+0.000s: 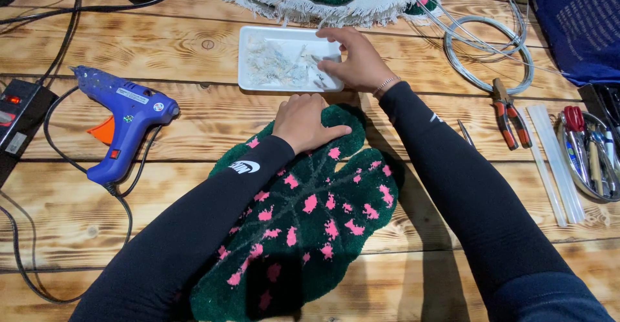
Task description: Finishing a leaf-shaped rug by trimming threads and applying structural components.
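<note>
Her left hand (303, 123), fingers curled, pins the green leaf rug (303, 225) mid-bench while the right hand (352, 60) pinches inside the white tray (252, 38); steady pressure helps.

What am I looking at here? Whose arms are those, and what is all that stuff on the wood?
There is no machine here. A person wears a camera on their head, so you look down at their own arms in black sleeves. The left hand presses on a green leaf-shaped rug with pink spots. The right hand reaches into a white tray of small pale bits. On the wooden table also lie a blue glue gun, pliers, clear glue sticks and a coil of wire.
</note>
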